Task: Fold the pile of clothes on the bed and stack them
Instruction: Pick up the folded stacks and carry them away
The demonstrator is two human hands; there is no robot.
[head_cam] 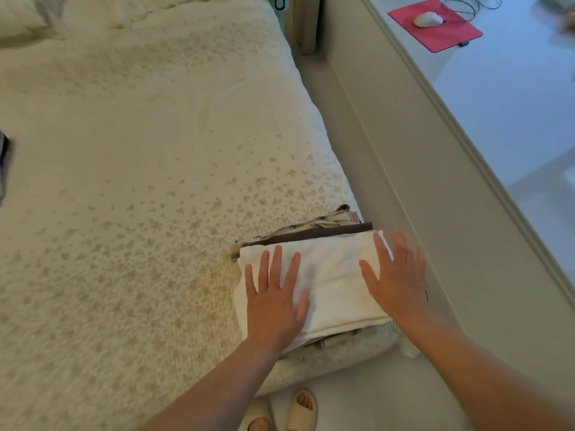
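A stack of folded clothes sits at the near right corner of the bed (140, 181). On top lies a folded white garment (333, 275). Under it show a dark brown piece (326, 234) and a striped patterned piece (323, 223). My left hand (275, 297) lies flat with spread fingers on the left part of the white garment. My right hand (398, 275) is spread flat at the garment's right edge and looks slightly blurred. Neither hand grips anything.
The bed has a cream flowered cover. A dark object (3, 163) shows at the left edge. A grey bed frame (404, 181) runs along the right. Beyond it a white desk (513, 98) carries a red mouse pad (435, 24) and a mouse (427, 19). My slippered feet (280, 412) stand below.
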